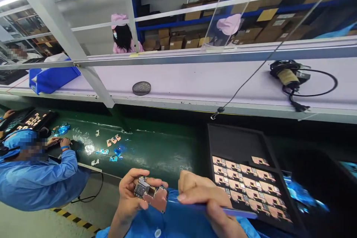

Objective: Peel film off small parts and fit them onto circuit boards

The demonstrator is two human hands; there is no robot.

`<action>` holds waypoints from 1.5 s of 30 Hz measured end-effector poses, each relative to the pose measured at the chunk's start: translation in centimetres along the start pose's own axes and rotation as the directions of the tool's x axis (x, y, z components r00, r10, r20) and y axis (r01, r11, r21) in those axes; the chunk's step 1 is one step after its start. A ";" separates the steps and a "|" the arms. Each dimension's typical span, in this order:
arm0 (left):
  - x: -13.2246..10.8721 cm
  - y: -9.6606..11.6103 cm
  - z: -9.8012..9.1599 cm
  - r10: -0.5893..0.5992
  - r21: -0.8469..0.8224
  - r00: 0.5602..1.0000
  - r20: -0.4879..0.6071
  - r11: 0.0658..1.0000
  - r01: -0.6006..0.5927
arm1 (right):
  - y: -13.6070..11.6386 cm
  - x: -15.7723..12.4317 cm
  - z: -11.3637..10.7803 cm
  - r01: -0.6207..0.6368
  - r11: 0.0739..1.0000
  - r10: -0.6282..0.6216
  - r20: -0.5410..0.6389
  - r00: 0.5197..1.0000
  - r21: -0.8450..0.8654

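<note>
My left hand (131,193) grips a small circuit board (157,199) by its edges, thumb in front and fingers behind. The board has a copper-coloured flat part and a darker part with components and a cut-out. Close by on the right, my right hand (202,193) is closed around a long, thin blue-violet strip (240,213); its exact kind is unclear. The strip's left end lies near the board, and I cannot tell whether they touch. To the right, a black tray (235,139) holds rows of similar copper-coloured boards (245,184).
On the green table (158,152) lie several loose boards (113,140) and crumpled blue film (118,151). A co-worker in blue (50,178) works at the left. A pale shelf (178,81) bears a black mesh dish (141,88) and a coiled cable (290,76). A hook (214,116) hangs ahead.
</note>
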State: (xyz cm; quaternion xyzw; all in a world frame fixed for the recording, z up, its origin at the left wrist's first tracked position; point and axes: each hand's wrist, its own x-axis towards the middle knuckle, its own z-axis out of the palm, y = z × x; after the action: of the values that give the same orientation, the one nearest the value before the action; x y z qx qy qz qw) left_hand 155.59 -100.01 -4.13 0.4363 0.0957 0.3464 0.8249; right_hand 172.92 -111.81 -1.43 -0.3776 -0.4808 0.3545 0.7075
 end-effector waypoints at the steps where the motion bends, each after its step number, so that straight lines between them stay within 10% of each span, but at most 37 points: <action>1: 0.2 0.0 0.2 -0.020 -0.009 0.999 0.027 1.000 0.021 | -0.2 0.2 0.0 0.042 0.999 -0.041 0.020 0.999 -0.022; 16: 0.1 -0.4 1.1 -0.101 0.251 0.995 -0.015 0.963 0.101 | 1.2 -0.9 -0.5 0.145 0.982 -0.142 0.033 0.989 -0.119; 45: 0.1 -3.4 1.0 -0.337 -0.093 0.938 0.084 0.934 0.344 | 3.3 -1.8 -0.1 -0.022 0.947 0.092 -0.203 0.975 0.322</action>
State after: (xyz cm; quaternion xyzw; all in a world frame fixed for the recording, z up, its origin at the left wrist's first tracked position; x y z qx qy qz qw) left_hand 157.75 -101.91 -6.25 0.3800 0.1235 0.1883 0.8972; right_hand 172.05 -111.80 -5.10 -0.3089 -0.3267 0.4045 0.7964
